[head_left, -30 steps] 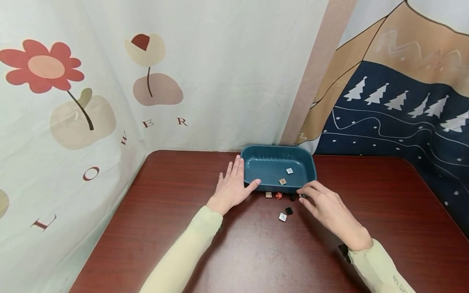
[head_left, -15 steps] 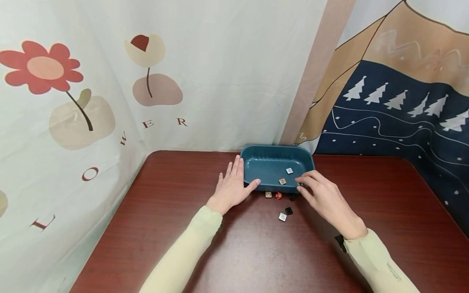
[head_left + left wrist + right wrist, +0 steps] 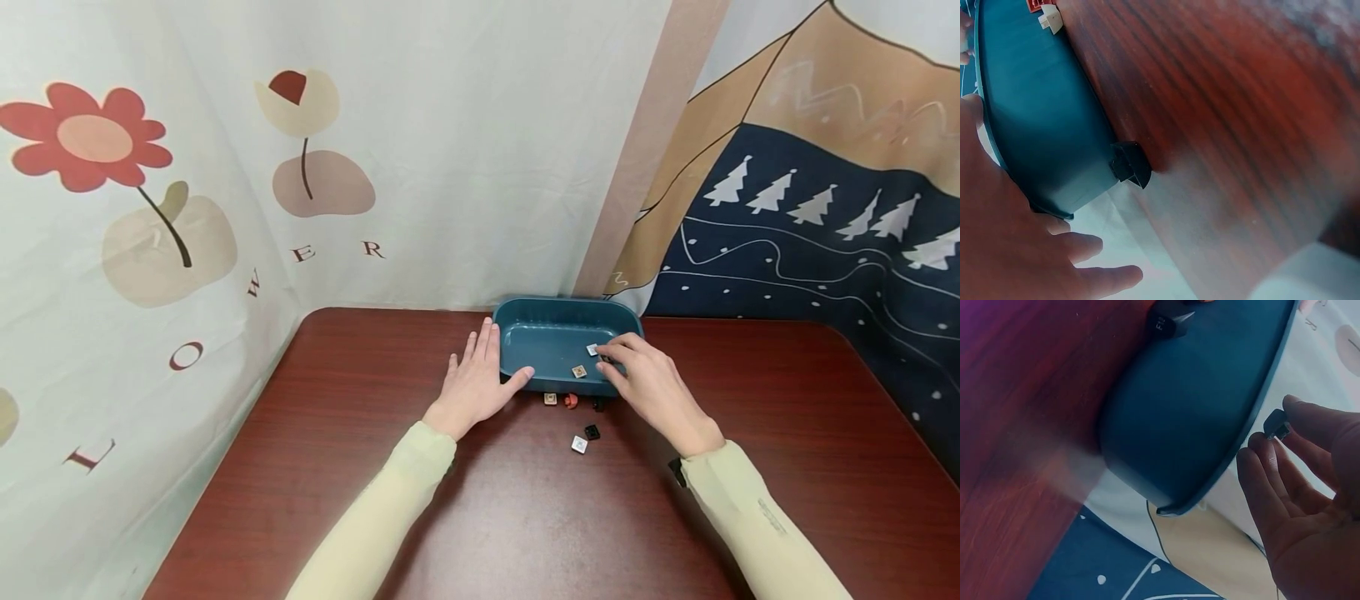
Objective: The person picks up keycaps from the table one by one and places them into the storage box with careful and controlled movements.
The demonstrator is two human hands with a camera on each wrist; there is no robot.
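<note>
A dark keycap (image 3: 1275, 424) is pinched between the thumb and fingertips of my right hand (image 3: 651, 385), above the right part of the blue bin (image 3: 567, 308). My left hand (image 3: 472, 387) rests against the bin's left end, fingers straight and thumb on the front rim. Inside the bin lie a white keycap (image 3: 592, 350), near the right fingertips, and a beige keycap (image 3: 579, 372). Along the bin's front wall, outside, are another beige keycap (image 3: 550, 399), an orange-red keycap (image 3: 572, 401) and a black keycap (image 3: 1169, 320) with small lettering.
Closer to me on the brown table (image 3: 480, 533) lie a black keycap (image 3: 592, 432) and a white keycap (image 3: 579, 445). The left wrist view shows one more black keycap (image 3: 1130, 164) beside the bin. A printed curtain (image 3: 450, 150) hangs behind the table.
My right hand has moved from the bin's front right corner up and left over the bin, carrying the dark keycap. My left hand and the bin have stayed nearly still.
</note>
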